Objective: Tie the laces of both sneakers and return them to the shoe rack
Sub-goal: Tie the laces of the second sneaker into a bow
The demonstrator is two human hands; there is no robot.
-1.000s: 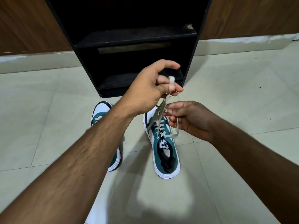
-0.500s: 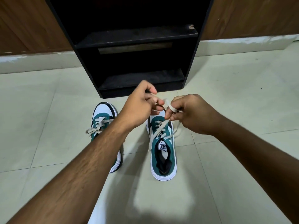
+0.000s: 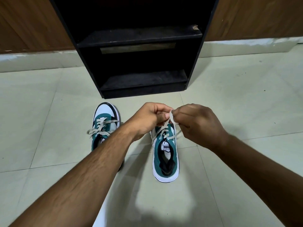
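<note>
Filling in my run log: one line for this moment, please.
step: tying right sneaker laces | left hand, right hand: pinching laces | left sneaker: tied | rack: no shoes

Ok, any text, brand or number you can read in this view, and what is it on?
"PUMA": black label on the tongue of the right sneaker, seen upside down from the head camera.
Left sneaker: its tongue label is mostly hidden by the left forearm; unreadable.
Shoe rack: no text visible; the pale strip under its upper shelf is blank.
Nothing else in view carries writing.
</note>
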